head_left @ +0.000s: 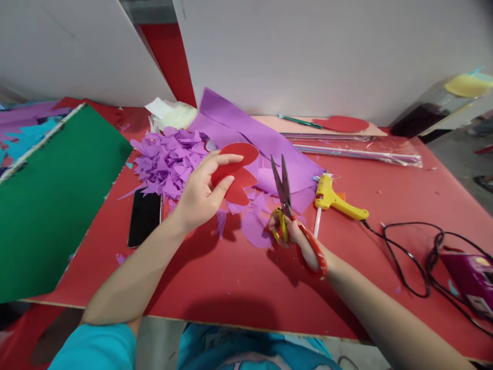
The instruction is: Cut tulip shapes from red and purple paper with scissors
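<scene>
My left hand (202,198) pinches a red paper cutout (239,180) with rounded lobes, thumb and fingers on its left part. A pair of scissors (284,192) is in my right hand (295,239), blades pointing up and slightly apart, clear of the red cutout. One handle looks yellow, the other red. Beneath my hands lie purple scraps and a rounded purple piece (256,229). A large heap of purple paper scraps (169,162) sits behind and left of my left hand. Purple sheets (234,121) spread out behind the cutout.
A yellow glue gun (339,198) with a black cord lies right of the scissors. At left are a black phone (144,218) and a large green board (57,205). Behind are wrapped sticks (358,152), a pen (300,121) and a red oval piece (342,124). A purple box (468,280) is at right.
</scene>
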Action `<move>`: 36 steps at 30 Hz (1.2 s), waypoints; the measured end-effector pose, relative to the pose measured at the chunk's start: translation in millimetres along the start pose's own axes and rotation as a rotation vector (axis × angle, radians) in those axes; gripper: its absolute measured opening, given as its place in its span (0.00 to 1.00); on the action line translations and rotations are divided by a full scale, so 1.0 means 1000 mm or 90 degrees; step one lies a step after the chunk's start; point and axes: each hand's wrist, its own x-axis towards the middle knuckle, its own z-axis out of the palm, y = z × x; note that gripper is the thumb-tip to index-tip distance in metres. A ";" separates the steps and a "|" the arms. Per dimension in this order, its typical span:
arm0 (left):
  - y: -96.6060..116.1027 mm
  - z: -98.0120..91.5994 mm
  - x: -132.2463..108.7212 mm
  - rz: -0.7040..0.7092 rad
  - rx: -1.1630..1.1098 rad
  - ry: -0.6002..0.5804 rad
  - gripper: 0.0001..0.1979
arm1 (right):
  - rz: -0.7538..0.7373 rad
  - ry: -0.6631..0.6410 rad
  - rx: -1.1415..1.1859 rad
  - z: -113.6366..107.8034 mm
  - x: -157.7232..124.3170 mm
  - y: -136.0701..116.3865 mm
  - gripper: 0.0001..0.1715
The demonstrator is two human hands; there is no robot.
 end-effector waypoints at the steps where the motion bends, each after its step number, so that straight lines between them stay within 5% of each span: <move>1: 0.001 -0.001 0.000 0.007 0.010 0.007 0.15 | -0.019 -0.015 -0.016 -0.002 -0.001 0.001 0.27; 11: 0.012 -0.001 -0.006 0.070 0.027 0.004 0.16 | -0.076 -0.114 -0.149 -0.005 -0.006 -0.012 0.24; 36: 0.020 0.012 -0.014 0.135 0.060 -0.002 0.18 | -0.045 -0.135 -0.032 0.005 -0.011 -0.005 0.37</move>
